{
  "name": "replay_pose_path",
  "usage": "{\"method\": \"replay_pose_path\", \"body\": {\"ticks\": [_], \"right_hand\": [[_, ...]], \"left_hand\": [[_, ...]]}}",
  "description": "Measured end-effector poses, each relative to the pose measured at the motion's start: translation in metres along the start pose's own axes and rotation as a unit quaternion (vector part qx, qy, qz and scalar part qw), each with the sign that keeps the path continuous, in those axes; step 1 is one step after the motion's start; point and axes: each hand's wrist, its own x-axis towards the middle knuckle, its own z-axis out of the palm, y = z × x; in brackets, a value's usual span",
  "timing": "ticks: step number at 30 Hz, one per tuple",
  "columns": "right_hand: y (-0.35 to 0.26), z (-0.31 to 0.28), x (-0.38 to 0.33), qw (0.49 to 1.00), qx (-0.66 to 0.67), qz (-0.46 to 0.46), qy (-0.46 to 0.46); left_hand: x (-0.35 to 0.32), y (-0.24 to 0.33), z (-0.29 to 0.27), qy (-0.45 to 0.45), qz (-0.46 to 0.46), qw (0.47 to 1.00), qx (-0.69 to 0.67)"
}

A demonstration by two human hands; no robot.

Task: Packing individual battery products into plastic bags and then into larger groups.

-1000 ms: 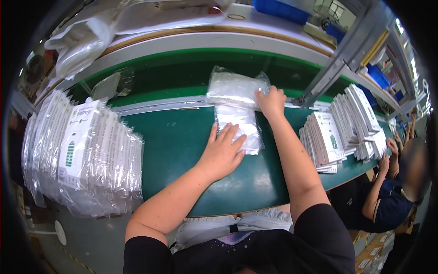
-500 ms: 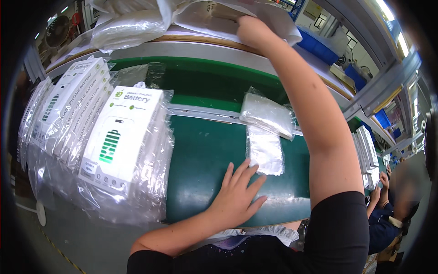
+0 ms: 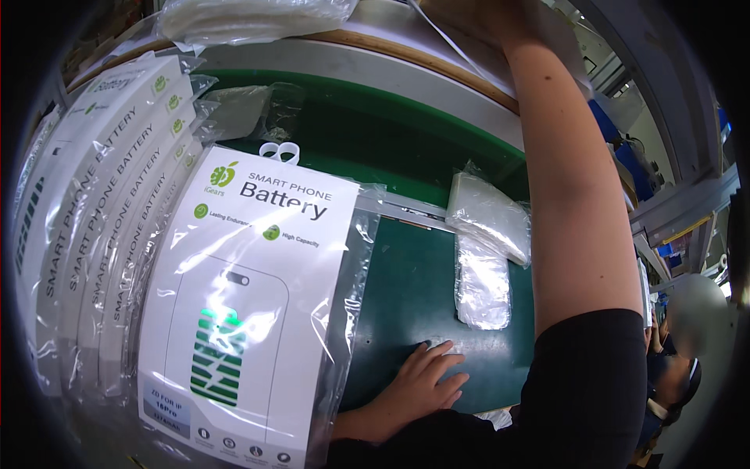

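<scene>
My left hand (image 3: pixel 418 383) lies palm down on the green tabletop (image 3: pixel 406 289), fingers spread, holding nothing. The large bagged phone battery box (image 3: pixel 258 234) at the left hides part of that forearm. My right arm stretches up to the far shelf, where my right hand (image 3: pixel 488 19) is dim and cut by the upper rim. Its fingers and anything in them cannot be made out. Between my arms lies a pile of clear plastic bags (image 3: pixel 484 281), with another bundle of clear bags (image 3: pixel 488 215) partly across its far end.
Several more bagged battery boxes (image 3: pixel 117 227) stand in a row at the far left. Two white loops (image 3: pixel 279 152) show behind the large box. The shelf edge (image 3: pixel 391 43) runs across the back, with a plastic-wrapped bundle (image 3: pixel 250 19) on it. A person (image 3: pixel 672 375) works at the far right.
The view has moved closer to the battery boxes, which look larger now. My right hand stays up at the shelf, now nearer the rim. My left hand still lies flat on the tabletop.
</scene>
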Motion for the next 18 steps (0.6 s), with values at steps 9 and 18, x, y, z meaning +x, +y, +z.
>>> {"method": "replay_pose_path", "body": {"ticks": [9, 18], "right_hand": [[-0.044, -0.088, -0.004, 0.998, 0.027, -0.04, 0.045], [-0.089, -0.26, -0.045, 0.935, -0.075, -0.182, -0.294]], "left_hand": [[0.001, 0.003, -0.004, -0.022, -0.036, 0.999, -0.008], [0.01, 0.021, -0.023, -0.032, -0.066, 0.997, -0.026]]}}
